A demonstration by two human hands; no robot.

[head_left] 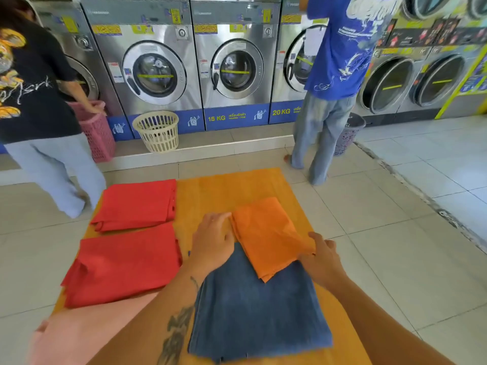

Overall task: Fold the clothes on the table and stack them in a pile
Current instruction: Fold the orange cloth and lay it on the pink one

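Left hand: my left hand [213, 242] was lying flat, fingers spread and relaxed, with its fingertips touching the left edge of the orange cloth [268, 237]. It wasn't gripping anything.

Right hand: my right hand [322, 262] was on the orange cloth's right edge with the fingers curled over it. Looked like a pinch on the hem, but honestly I couldn't tell for sure.

Orange cloth: folded, sat right between both hands, near end draped over the blue cloth [259, 309].

Blue cloth: folded flat, just below the hands and between my forearms, on the yellow table [224, 191].

Red cloths: two folded ones off to the left of my left hand, the near red cloth [126, 264] and the far red cloth [137, 204], side by side, not stacked.

Pink cloth: pink cloth [87, 330] lay under my left forearm, at the near left corner.
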